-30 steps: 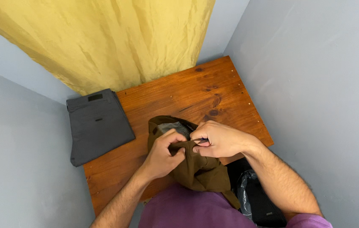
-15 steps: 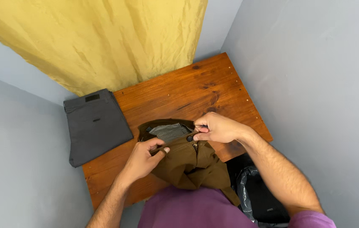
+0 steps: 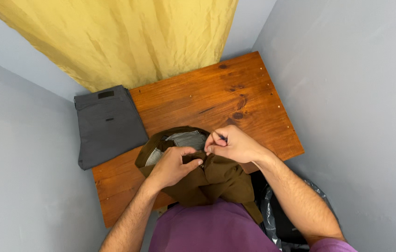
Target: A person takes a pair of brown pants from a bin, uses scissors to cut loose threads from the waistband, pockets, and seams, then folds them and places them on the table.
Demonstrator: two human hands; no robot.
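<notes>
While the left hand (image 3: 175,164) and right hand (image 3: 231,145) both pinch the waistband of brown trousers (image 3: 207,179) at lower centre, folded grey trousers (image 3: 108,125) lie left on the wooden table (image 3: 207,100).

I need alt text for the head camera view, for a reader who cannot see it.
Two bare hands, left hand and right hand, grip the waist of brown trousers at the near edge of a wooden table. Folded grey trousers lie on its left end, a yellow curtain hangs behind, and grey walls enclose it.
</notes>
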